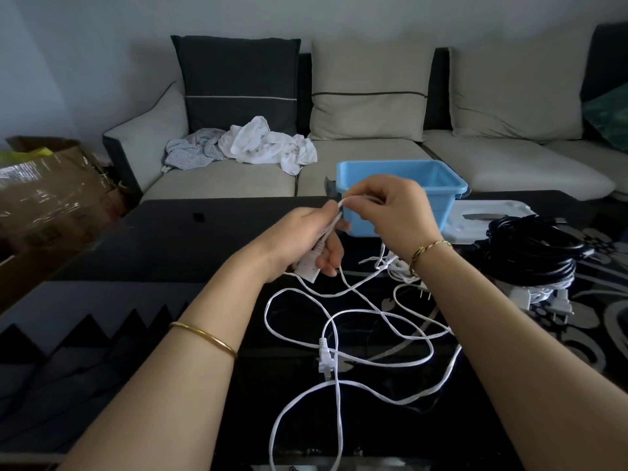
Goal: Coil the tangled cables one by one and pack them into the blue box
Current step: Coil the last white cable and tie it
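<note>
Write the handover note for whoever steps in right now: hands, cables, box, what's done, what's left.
Left hand: grips the block end of the white cable.
Right hand: pinches the same cable a little further along, in front of the blue box.
The rest of that cable lies in loose, crossed loops on the dark table. Black cables sit heaped right of the box, partly on the white lid, with more white leads under them.
Done: no cable shows in the visible part of the box.
Left: coil the white cable, pack it, then do the others.
</note>
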Demonstrator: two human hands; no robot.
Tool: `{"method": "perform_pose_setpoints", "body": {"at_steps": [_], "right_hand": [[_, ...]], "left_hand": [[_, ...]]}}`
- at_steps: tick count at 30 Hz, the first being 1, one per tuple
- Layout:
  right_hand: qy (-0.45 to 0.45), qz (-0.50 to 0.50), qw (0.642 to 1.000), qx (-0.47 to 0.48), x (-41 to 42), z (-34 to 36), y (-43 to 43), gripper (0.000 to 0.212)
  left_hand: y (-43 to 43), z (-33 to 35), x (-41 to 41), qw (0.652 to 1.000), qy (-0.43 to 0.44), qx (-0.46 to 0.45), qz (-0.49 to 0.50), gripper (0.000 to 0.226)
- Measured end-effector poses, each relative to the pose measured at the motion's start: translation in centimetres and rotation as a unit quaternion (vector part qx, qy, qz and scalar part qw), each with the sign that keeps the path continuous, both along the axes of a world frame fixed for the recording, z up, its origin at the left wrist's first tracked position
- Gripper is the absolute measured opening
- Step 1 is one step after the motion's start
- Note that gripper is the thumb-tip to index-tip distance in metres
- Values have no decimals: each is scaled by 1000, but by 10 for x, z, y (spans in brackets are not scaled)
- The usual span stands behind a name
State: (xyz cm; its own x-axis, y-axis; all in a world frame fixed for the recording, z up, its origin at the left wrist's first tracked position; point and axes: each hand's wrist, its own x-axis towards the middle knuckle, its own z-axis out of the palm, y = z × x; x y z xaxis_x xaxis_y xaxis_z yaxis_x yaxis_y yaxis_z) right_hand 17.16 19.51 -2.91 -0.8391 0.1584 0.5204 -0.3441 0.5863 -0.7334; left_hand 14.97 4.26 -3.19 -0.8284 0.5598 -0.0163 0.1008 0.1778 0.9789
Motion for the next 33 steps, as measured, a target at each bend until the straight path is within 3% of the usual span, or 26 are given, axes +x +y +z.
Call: {"method": "perform_pose_setpoints", "body": {"at_steps": [4,8,13,22,25,28,30,33], "right_hand": [[-13,-4,998,-65,-6,-7,3,9],[-82,21,991,-108,-5,-23,1,23],[-179,119,969,-119,1,-38,-26,23],[-329,241,911,58,10,-30,-40,25],[-324,257,907,86,19,-16,-36,18],[-289,229,922,119,22,-2,-30,15],[-214,152,953,151,19,2,-25,12],[-106,56,986,120,9,1,-16,1]], "left_hand": [[-2,5,1,995,-58,69,-36,54],[-4,5,-2,981,-99,157,-62,53],[-5,1,-7,942,-155,298,-8,52],[-3,-4,-22,908,-93,367,180,29],[-2,-9,-26,927,-17,295,230,27],[-3,-16,-24,953,119,99,261,34],[-3,-18,-21,956,173,-7,235,35],[2,-14,-12,964,193,-106,148,32]]}}
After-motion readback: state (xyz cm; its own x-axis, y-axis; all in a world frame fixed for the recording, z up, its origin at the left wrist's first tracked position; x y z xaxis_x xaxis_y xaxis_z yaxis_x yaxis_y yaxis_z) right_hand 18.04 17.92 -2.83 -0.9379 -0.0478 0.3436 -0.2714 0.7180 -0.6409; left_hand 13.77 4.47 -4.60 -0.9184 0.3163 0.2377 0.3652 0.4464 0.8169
